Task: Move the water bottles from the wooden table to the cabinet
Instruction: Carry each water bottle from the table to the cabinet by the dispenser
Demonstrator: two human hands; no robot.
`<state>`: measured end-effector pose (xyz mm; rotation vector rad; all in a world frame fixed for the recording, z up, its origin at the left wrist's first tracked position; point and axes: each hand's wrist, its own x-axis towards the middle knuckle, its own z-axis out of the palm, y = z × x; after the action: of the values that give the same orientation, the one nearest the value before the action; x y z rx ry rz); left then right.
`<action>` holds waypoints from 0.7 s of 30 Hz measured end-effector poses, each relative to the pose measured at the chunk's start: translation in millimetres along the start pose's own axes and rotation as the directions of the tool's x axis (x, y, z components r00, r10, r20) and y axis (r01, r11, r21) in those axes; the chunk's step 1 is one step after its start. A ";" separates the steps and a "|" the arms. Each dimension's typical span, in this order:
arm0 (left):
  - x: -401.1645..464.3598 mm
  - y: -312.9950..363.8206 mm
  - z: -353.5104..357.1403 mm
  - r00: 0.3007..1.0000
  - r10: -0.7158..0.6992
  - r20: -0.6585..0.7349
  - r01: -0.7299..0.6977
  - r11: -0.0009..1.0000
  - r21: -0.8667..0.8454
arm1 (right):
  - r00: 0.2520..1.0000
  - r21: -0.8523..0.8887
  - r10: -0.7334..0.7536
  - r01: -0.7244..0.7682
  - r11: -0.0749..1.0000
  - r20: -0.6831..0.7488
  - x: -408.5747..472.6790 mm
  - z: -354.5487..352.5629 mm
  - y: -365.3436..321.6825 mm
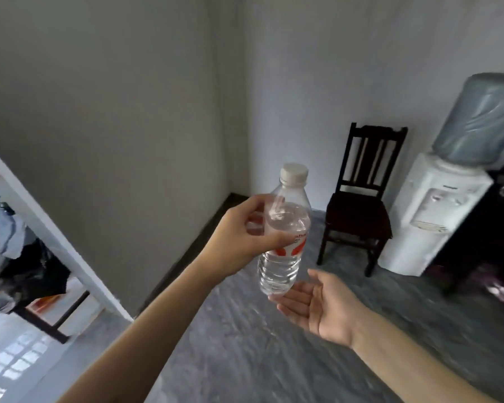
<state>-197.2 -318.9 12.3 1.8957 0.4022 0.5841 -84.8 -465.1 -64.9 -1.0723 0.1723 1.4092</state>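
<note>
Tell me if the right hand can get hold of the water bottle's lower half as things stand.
Probably yes. The right hand lies open, palm up, just under the base of the water bottle, with nothing between them. The left hand grips only the upper part, leaving the ribbed lower half free.

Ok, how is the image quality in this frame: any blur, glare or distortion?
Head view: the clear plastic water bottle and both hands are fairly sharp; the grey floor and right edge smear with motion blur; the doorway at left is overexposed; wide-angle bending tilts the white water dispenser.
</note>
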 end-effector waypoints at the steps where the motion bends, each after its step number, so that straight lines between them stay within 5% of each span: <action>1: 13.3 -1.7 5.0 0.999 0.010 0.033 -0.010 1.000 -0.014 | 1.000 0.028 -0.025 0.025 0.999 -0.018 0.4 -3.8 -6.4; 13: 123.5 18.3 104.5 0.884 0.187 0.428 -0.151 0.982 -0.118 | 0.914 0.270 -0.247 0.339 0.901 -0.321 -37.5 -67.3 -60.5; 21: 172.2 31.8 207.0 0.800 0.254 0.544 -0.172 0.965 -0.197 | 0.844 0.333 -0.282 0.456 0.825 -0.455 -66.0 -138.4 -98.0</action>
<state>62.4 -397.5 12.0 1.8853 -0.2426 0.1584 49.4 -586.9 -48.0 -0.9345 0.5092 0.7342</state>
